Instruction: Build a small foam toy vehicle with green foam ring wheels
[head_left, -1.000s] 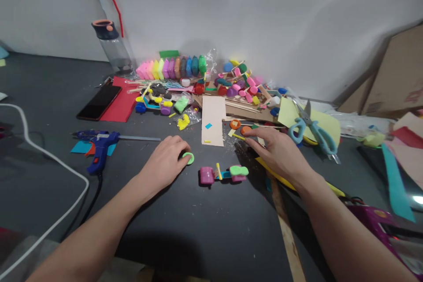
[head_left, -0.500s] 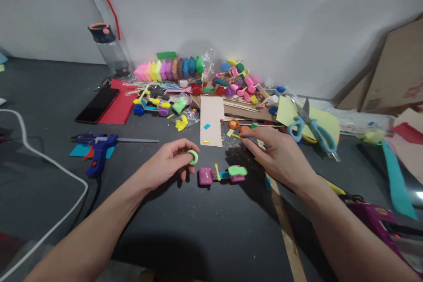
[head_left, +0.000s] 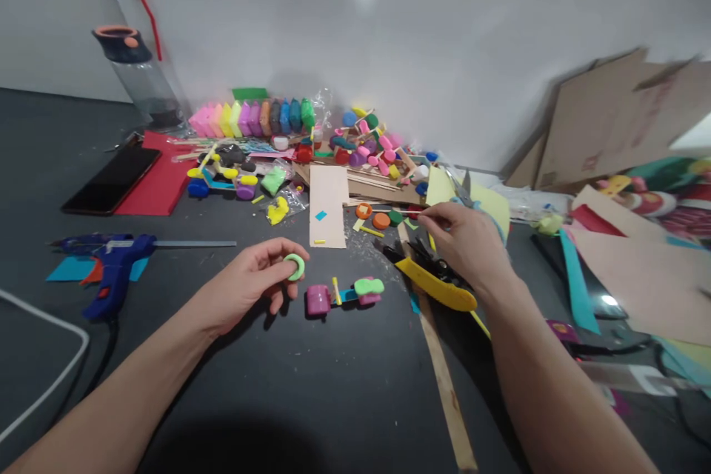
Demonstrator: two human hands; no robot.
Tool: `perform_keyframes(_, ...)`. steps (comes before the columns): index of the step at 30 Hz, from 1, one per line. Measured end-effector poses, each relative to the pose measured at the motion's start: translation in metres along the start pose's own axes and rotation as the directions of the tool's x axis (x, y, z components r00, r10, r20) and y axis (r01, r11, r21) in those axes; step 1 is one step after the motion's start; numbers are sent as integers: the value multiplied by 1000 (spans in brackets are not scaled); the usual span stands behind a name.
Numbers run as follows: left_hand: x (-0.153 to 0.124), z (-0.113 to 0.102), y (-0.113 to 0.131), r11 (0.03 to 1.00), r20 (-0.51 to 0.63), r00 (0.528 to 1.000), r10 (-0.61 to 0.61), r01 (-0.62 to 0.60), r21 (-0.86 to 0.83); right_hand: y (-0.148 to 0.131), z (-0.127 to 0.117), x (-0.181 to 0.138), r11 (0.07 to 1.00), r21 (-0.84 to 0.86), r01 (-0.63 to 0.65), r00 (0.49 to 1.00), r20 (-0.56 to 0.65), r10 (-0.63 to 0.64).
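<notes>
My left hand (head_left: 258, 278) pinches a light green clay-like ring (head_left: 294, 267) between thumb and fingers. Just right of it, a small toy car (head_left: 347, 295) lies on the dark table, with purple ends, a blue strip, a yellow upright and a green bow-shaped top. My right hand (head_left: 464, 237) is farther back, thumb and forefinger closed at the end of a thin stick (head_left: 408, 212). Beside that stick are round orange (head_left: 381, 221) and green discs (head_left: 395, 217). Yellow-handled pliers or cutters (head_left: 436, 285) lie below my right hand, partly hidden by dark parts.
A blue glue gun (head_left: 119, 266) and a phone (head_left: 111, 179) lie on the left, near a water bottle (head_left: 141, 81). A notched cardboard piece (head_left: 327, 196) lies mid-table. Behind it are colourful clay packs (head_left: 252, 118). Scissors (head_left: 466, 189) rest on yellow paper. A wooden strip (head_left: 444, 378) runs toward the front edge.
The view has swung right. My right hand has moved back and right, uncovering the yellow-handled tool and the discs, and its fingers now close on the thin stick. My left hand keeps the green ring.
</notes>
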State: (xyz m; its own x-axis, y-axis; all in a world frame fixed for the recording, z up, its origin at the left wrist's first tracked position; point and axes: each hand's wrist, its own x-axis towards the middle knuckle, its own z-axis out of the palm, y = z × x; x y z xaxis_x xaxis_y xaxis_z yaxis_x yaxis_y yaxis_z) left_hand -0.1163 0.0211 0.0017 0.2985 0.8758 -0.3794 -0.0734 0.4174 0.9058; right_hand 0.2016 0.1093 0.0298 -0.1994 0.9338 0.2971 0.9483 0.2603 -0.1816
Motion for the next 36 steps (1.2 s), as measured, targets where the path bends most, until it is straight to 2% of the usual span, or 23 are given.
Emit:
perform_keyframes(5,0,0,1,1000,-13,1000,-9,9,-14,8,5,-2,998,-44,-35,998,43,37)
perform_keyframes(11,1,-1,0,999,-5,1000,-14,14,-33,14,-11,-2,988,14,-152,982,-114,152)
perform_keyframes(14,1,0,0,999,-5,1000,-24,24,-35,10,-14,-3,986,85,-141,979,-135,152)
perform_keyframes(19,3,0,0,999,-3,1000,-5,5,-34,-11,-10,-2,986,166,-5,1000,-6,6)
perform_keyframes(23,5,-2,-2,1000,-16,1000,22,-22,11,-31,-7,4,976,182,119,984,106,-140)
perform_keyframes(26,6,-3,-3,997,-37,998,44,-41,67,-49,-1,15,959,184,217,948,193,-252)
perform_keyframes(29,6,-2,-3,997,-39,998,54,-52,63,-73,9,33,934,188,303,891,291,-348)
perform_keyframes(33,7,-1,-1,997,-36,997,62,-60,43,-110,30,64,928,168,333,835,404,-373)
perform_keyframes(36,7,0,1,997,-40,997,67,-65,50,-132,51,87,938,133,322,806,481,-345)
